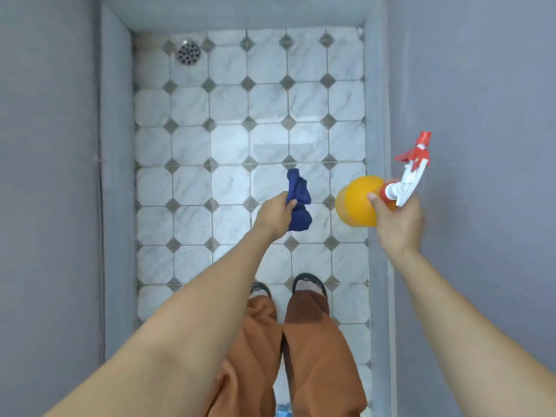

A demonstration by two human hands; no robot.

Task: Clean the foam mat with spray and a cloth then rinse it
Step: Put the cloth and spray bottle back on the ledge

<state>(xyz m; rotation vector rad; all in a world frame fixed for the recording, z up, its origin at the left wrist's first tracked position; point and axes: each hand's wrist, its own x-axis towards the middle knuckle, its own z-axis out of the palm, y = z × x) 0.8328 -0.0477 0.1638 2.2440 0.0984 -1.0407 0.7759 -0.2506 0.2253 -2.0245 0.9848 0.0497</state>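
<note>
Standing on the tiled shower floor [192, 145], you clutch a bunched blue cloth [298, 203] in your left hand [275, 216] and grip an orange spray bottle [359, 201] by its neck in your right hand [397, 219], near the right wall; the foam mat is out of view.

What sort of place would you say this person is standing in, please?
Probably a shower stall or washroom floor: a round metal drain, wet-looking marble-pattern tiles, and a raised grey curb walling the floor in.
</note>
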